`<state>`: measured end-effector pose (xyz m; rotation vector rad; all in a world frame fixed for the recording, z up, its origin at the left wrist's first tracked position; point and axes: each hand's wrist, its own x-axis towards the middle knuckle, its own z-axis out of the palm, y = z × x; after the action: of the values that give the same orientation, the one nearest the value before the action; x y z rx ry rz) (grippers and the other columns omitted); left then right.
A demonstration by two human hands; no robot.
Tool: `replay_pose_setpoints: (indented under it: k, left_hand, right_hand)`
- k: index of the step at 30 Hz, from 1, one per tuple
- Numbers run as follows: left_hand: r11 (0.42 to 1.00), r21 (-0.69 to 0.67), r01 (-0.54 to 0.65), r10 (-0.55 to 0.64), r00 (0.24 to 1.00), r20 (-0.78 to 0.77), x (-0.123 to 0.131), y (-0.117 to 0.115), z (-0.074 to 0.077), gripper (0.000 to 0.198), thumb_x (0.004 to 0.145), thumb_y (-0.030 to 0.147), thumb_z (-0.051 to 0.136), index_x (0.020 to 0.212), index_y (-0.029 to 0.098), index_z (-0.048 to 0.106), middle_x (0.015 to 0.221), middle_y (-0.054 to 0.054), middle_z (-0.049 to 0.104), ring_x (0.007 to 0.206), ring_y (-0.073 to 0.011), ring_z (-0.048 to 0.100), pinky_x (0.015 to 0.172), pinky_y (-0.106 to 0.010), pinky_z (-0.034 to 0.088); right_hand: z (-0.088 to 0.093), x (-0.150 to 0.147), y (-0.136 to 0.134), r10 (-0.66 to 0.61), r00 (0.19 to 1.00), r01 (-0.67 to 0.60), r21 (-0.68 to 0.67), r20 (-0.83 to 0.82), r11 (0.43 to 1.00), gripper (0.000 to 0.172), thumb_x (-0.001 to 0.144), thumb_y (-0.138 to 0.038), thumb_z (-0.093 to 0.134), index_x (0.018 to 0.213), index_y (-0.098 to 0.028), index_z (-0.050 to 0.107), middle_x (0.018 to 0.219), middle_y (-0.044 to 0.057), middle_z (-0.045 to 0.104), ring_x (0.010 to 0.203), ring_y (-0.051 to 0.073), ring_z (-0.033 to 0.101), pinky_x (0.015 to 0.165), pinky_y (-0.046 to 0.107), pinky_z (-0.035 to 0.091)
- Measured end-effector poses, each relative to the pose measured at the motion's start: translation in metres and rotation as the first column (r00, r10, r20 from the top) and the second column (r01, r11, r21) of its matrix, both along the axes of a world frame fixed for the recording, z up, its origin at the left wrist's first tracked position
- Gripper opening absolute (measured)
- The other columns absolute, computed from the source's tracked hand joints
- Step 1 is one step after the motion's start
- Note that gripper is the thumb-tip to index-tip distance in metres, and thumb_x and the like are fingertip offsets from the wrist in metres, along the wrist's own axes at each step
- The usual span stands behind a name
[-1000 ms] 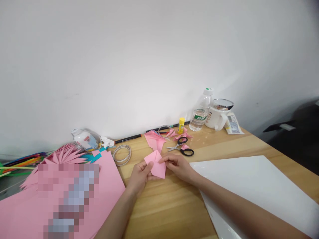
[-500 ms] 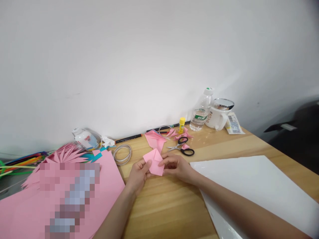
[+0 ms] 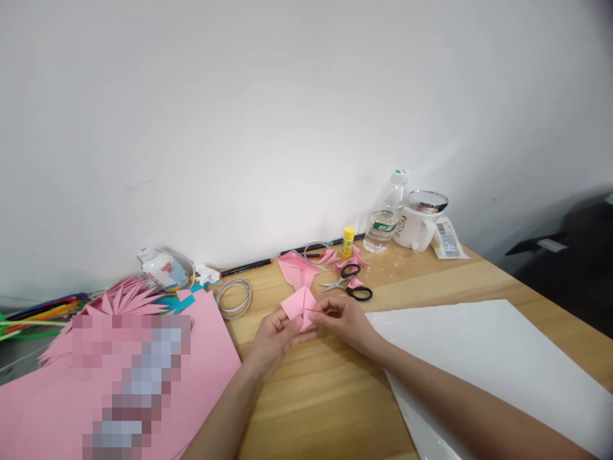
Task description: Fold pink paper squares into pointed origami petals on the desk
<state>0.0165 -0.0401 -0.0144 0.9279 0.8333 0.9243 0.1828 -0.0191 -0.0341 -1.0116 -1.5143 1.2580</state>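
A small folded pink paper [image 3: 299, 303] is held just above the wooden table [image 3: 311, 409], between both hands. My left hand [image 3: 274, 335] grips its lower left side, thumb on top and fingers beneath. On the right edge, my right hand [image 3: 342, 321] pinches the paper between thumb and fingers. A crease runs down from the paper's top corner, and its lower part is partly covered by the fingers. More folded pink paper [image 3: 297, 271] lies just behind it. Black-handled scissors [image 3: 348, 283] rest open to the right, beside small pink pieces [image 3: 354, 259].
A yellow glue stick [image 3: 348, 243], a water bottle [image 3: 383, 217] and a white mug [image 3: 416, 227] stand near the wall. Pink sheets [image 3: 211, 358] cover the left side. White board [image 3: 479, 358] lies at right. A tape ring [image 3: 234, 298] is left of the hands.
The pink paper has turned and its lower right side now appears folded inward. My left thumb has shifted right, and the hands are closer together.
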Motion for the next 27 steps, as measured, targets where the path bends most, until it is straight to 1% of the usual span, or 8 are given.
replay_pose_setpoints:
  k: [4, 6, 10, 15, 24, 27]
  left_hand:
    - [0.999, -0.037, -0.038, 0.033, 0.989, -0.141, 0.002, 0.000, -0.002, 0.039, 0.057, 0.023, 0.075, 0.093, 0.011, 0.065, 0.091, -0.011, 0.070, 0.084, -0.0255, 0.065, 0.074, -0.036, 0.051]
    - [0.997, -0.062, -0.056, 0.045, 0.983, -0.177, 0.002, 0.000, -0.002, 0.039, 0.057, 0.024, 0.075, 0.092, 0.011, 0.065, 0.088, -0.011, 0.071, 0.080, -0.0255, 0.066, 0.072, -0.036, 0.052]
    - [0.994, -0.061, -0.086, 0.078, 0.989, -0.126, 0.001, 0.000, -0.002, 0.037, 0.060, 0.025, 0.074, 0.092, 0.010, 0.065, 0.090, -0.012, 0.071, 0.081, -0.0250, 0.066, 0.074, -0.035, 0.052]
    - [0.989, -0.089, -0.114, 0.107, 0.991, -0.077, 0.001, 0.000, -0.007, 0.037, 0.058, 0.021, 0.075, 0.091, 0.009, 0.065, 0.088, -0.014, 0.071, 0.079, -0.0243, 0.067, 0.075, -0.034, 0.052]
    - [0.986, -0.093, -0.139, 0.128, 0.985, -0.112, 0.000, 0.000, -0.007, 0.032, 0.060, 0.023, 0.074, 0.087, 0.008, 0.066, 0.083, -0.013, 0.071, 0.075, -0.0212, 0.067, 0.071, -0.030, 0.053]
    - [0.986, -0.075, -0.148, 0.135, 0.978, -0.161, 0.000, 0.001, -0.008, 0.032, 0.060, 0.025, 0.074, 0.086, 0.009, 0.067, 0.081, -0.012, 0.072, 0.072, -0.0206, 0.067, 0.069, -0.029, 0.053]
  right_hand:
    - [-0.006, -0.002, 0.000, -0.035, 0.999, 0.034, -0.035, -0.023, 0.999, 0.030, 0.063, -0.042, 0.068, 0.067, -0.014, 0.058, 0.063, 0.002, 0.058, 0.056, 0.011, 0.052, 0.052, 0.023, 0.042]
    - [-0.009, -0.003, 0.000, -0.049, 0.998, 0.048, -0.037, -0.037, 0.998, 0.031, 0.062, -0.042, 0.069, 0.071, -0.015, 0.056, 0.063, 0.000, 0.055, 0.055, 0.010, 0.049, 0.050, 0.022, 0.040]
    - [-0.012, -0.004, 0.000, -0.060, 0.997, 0.058, -0.030, -0.057, 0.998, 0.034, 0.059, -0.042, 0.071, 0.072, -0.016, 0.052, 0.060, -0.003, 0.049, 0.053, 0.009, 0.044, 0.048, 0.021, 0.035]
    - [-0.007, -0.004, -0.001, -0.039, 0.996, 0.036, -0.040, -0.074, 0.999, 0.033, 0.059, -0.041, 0.072, 0.069, -0.016, 0.052, 0.061, -0.003, 0.048, 0.054, 0.009, 0.044, 0.050, 0.022, 0.035]
    - [-0.005, -0.004, -0.003, -0.036, 0.999, 0.036, -0.007, -0.027, 0.999, 0.026, 0.064, -0.037, 0.069, 0.067, -0.015, 0.054, 0.061, -0.002, 0.051, 0.054, 0.010, 0.045, 0.050, 0.021, 0.035]
    - [-0.004, -0.004, -0.004, 0.006, 0.999, -0.004, 0.031, -0.040, 1.000, 0.023, 0.066, -0.035, 0.067, 0.066, -0.015, 0.056, 0.061, -0.001, 0.052, 0.055, 0.010, 0.047, 0.051, 0.021, 0.037]
